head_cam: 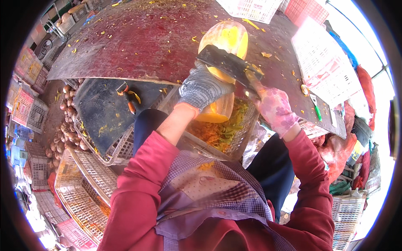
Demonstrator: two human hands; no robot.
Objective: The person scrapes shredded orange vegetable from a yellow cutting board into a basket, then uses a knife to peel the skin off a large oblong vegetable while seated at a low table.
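A long, partly peeled pumpkin (pixel 216 109) reaches from the red board's edge down over a plastic crate. My left hand (pixel 204 86), in a grey knit glove, lies on its middle and steadies it. In my right hand (pixel 271 105), in a pink blotched glove, is the handle of a wide dark-bladed cleaver (pixel 227 64). The blade lies across the pumpkin, just above my left hand. Orange and green peelings (pixel 223 135) fill part of the crate (pixel 245 141) below, between my knees.
The red board (pixel 141 40) carries scraps. A peeler (pixel 128 98) lies on a dark board (pixel 103 109) at left; a green-handled tool (pixel 316 108) lies at right. White crates (pixel 329 62) stand at the right, empty-looking crates (pixel 81 191) lower left, and onions or similar bulbs (pixel 67 125) on the floor.
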